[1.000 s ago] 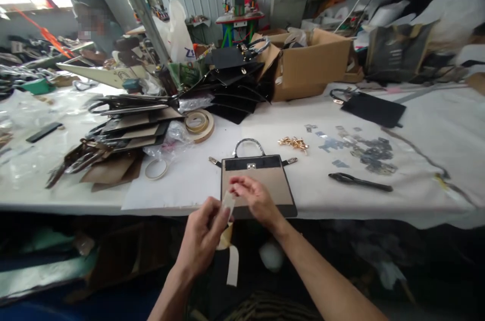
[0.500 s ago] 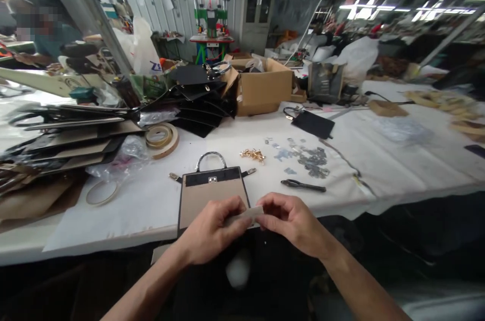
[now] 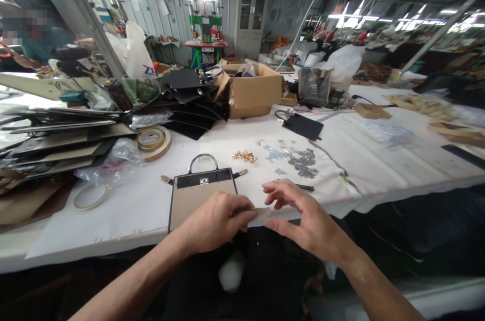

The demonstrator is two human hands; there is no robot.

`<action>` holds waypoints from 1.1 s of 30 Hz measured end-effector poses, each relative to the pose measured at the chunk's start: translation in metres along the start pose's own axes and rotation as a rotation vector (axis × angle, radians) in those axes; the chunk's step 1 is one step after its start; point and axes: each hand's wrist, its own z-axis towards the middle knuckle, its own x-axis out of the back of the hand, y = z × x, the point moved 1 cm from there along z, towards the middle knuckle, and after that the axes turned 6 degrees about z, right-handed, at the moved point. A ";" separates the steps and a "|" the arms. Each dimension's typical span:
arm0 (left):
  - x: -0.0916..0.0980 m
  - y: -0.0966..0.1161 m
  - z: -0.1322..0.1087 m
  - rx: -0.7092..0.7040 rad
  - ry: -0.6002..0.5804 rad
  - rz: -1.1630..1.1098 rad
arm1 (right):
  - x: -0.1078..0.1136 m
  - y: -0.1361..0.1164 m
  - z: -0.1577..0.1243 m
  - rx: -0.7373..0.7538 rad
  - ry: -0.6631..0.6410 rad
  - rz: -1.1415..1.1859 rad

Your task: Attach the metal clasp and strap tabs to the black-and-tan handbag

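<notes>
My left hand (image 3: 217,220) pinches a thin pale beige strip (image 3: 262,215) between thumb and fingers, just above the table's front edge. My right hand (image 3: 303,217) is open, its thumb and fingers spread around the strip's free end; whether a fingertip still touches it I cannot tell. Partly behind my left hand lies a beige handbag panel (image 3: 197,200) with black edging, a plastic-wrapped handle (image 3: 203,159), a metal clasp and a side strap at each end. A dark-handled tool (image 3: 306,188) is half hidden behind my right hand.
Small gold fittings (image 3: 244,156) and many flat silver pieces (image 3: 301,161) are scattered on the white table. Rolls of tape (image 3: 154,143) and stacked bag panels (image 3: 68,134) stand left. A cardboard box (image 3: 255,94) and a black bag piece (image 3: 302,125) are farther back.
My right hand has let its pinch on the strip go and spread its fingers, moving slightly right. My left hand keeps hold of the strip. The whole view has shifted a little.
</notes>
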 end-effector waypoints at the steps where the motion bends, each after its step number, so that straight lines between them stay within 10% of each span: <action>1: -0.001 0.001 -0.001 -0.015 -0.004 0.021 | 0.000 -0.006 0.001 0.026 -0.039 -0.067; 12: -0.033 0.010 -0.042 0.028 -0.083 0.608 | -0.056 0.016 -0.016 0.116 -0.347 -0.434; 33: -0.018 -0.016 -0.062 0.095 -0.069 0.468 | -0.068 -0.011 0.009 0.012 -0.462 -0.410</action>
